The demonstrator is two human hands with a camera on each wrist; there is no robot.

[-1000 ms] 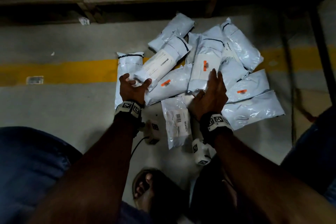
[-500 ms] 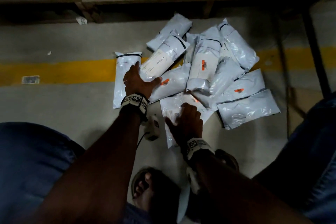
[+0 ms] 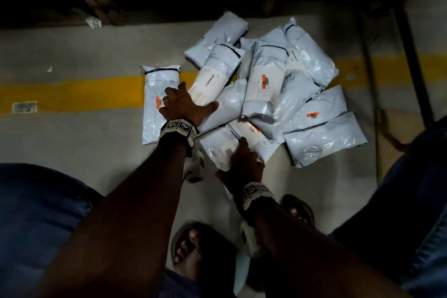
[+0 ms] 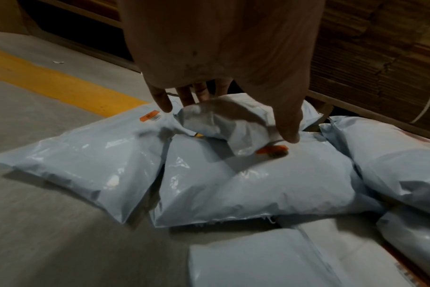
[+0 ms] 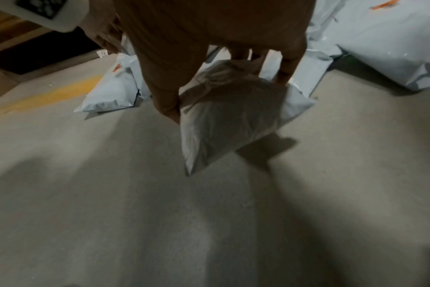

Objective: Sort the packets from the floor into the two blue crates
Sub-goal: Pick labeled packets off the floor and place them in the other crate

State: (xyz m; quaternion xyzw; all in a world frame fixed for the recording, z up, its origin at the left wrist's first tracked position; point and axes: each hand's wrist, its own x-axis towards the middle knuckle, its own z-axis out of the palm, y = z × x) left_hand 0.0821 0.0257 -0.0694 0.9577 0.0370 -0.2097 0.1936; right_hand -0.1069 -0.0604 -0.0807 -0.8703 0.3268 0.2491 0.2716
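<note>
Looking down from the head view, a pile of pale poly-mailer packets (image 3: 266, 84) lies on the concrete floor (image 3: 72, 143), across a yellow line (image 3: 72, 94). The left hand (image 3: 186, 106) rests on the end of a labelled packet (image 3: 210, 82), thumb spread to the right. The right hand (image 3: 242, 164) covers the nearest packet (image 3: 220, 147) at the pile's front edge. No blue crates appear in any view.

In the left wrist view, the left hand (image 4: 221, 58) has fingers and thumb curled round the bunched end of a packet (image 4: 224, 118) lying on top of two others — a pinch on loose film, not on the contents.

In the right wrist view, the right hand (image 5: 216, 48) grips a packet (image 5: 228, 116) by its upper end, thumb on one side and fingers on the other. Its lower corner hangs near the floor (image 5: 111, 213); whether it touches cannot be determined.

Handling judgement: the packets appear light, soft and slack, with glossy film likely to slip. Take hold across a filled end or the sealed flap — not a single loose corner — so the contents do not swing.
</note>
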